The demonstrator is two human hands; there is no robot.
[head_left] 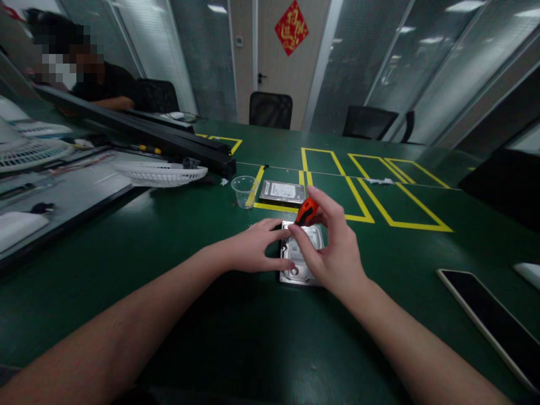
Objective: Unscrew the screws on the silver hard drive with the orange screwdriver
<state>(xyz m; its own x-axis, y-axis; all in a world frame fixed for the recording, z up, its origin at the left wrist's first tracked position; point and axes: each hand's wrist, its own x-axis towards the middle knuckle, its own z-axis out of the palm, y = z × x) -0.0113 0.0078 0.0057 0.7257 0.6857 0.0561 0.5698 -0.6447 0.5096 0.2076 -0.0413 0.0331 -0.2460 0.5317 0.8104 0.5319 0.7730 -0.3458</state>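
Observation:
A silver hard drive [300,256] lies flat on the green table in front of me. Over its upper part, my right hand [333,242] is closed around a red-and-black screwdriver [307,211], which points down toward the drive's top left area. The screwdriver's tip is hidden by my fingers. At the drive's left edge rests my left hand [261,244], thumb and fingers apart, with the thumb on the drive's lower left and the index finger near the screwdriver. Just beyond lies a second hard drive [282,192] with a white label, beside a clear plastic cup [244,192].
Yellow tape outlines [358,199] mark the green table [202,315]. A phone [493,320] lies at the right. On the left are long black bars [169,135], a white fan grille [162,173] and a grey panel [101,188]. A person [105,84] sits at the far left.

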